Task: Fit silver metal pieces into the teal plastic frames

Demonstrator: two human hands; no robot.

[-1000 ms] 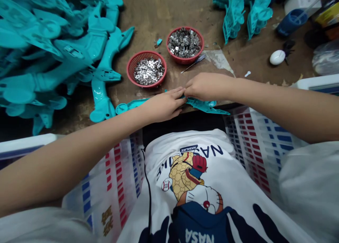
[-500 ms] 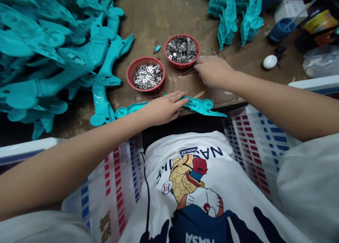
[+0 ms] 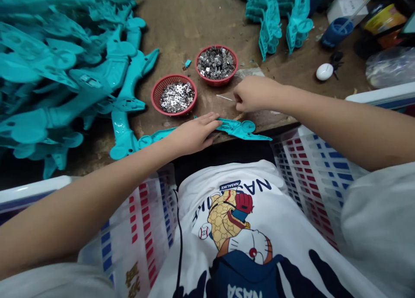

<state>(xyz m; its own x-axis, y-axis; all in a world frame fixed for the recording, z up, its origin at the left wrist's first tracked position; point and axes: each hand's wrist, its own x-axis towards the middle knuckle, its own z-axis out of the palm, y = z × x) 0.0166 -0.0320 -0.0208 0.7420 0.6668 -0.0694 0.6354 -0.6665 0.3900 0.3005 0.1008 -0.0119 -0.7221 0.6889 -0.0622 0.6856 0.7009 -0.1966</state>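
Observation:
My left hand (image 3: 194,133) lies across a long teal plastic part (image 3: 241,129) at the table's front edge. Its fingers are stretched out on top, with the thumb on the near side; the part's middle is hidden under it. Closed in a pinch, my right hand (image 3: 254,94) grips a thin metal rod (image 3: 224,97) that points left, just above the table. The rod's other end is hidden in the fingers. Beyond my hands stand two red baskets: the nearer basket (image 3: 156,100) holds shiny flat metal pieces (image 3: 177,97), the farther basket (image 3: 217,82) small darker metal clips (image 3: 216,63).
A large heap of teal plastic parts (image 3: 65,73) covers the left side. More teal parts (image 3: 270,19) stand at the back right. Farther right are a blue cup (image 3: 337,32) with a straw, a white box (image 3: 347,8) and a white egg-shaped object (image 3: 324,72). Plastic crates flank my lap.
My right hand has drawn back from beside the farther basket toward me, and the rod has come with it. My left hand remains on the teal part. The view has shifted slightly.

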